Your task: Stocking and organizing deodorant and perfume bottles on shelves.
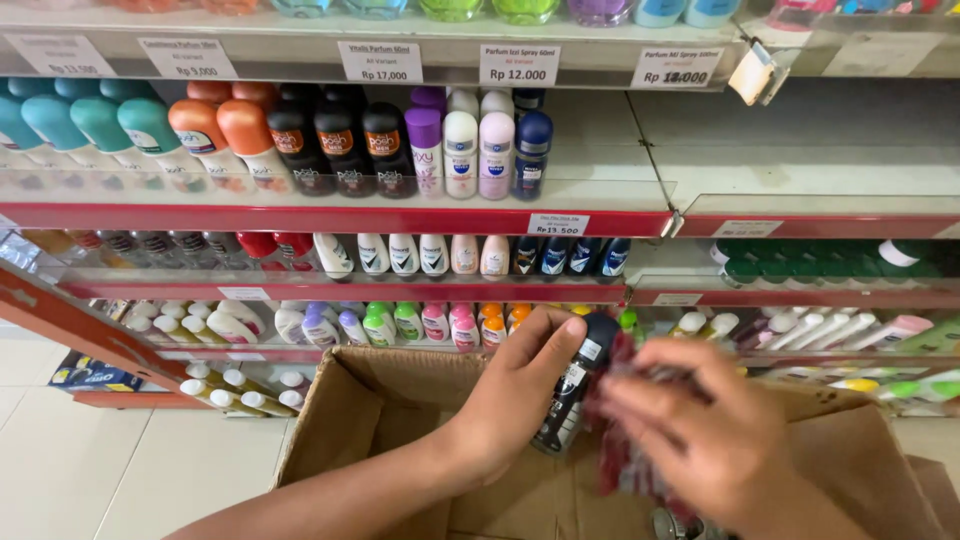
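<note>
My left hand (520, 390) grips a black roll-on bottle (578, 395) upright above an open cardboard box (340, 420). My right hand (700, 430) is just to its right, blurred, pressing a dark red cloth (612, 420) against the bottle's side. Both hands hover over the box's opening, in front of the lower store shelves.
Red-edged shelves (340, 218) hold rows of deodorant bottles, roll-ons and small lotion bottles, with price tags on the rails. The upper right shelf section (810, 150) is bare. White tiled floor (90, 460) lies at the lower left, with a blue package (90, 375) under the shelf.
</note>
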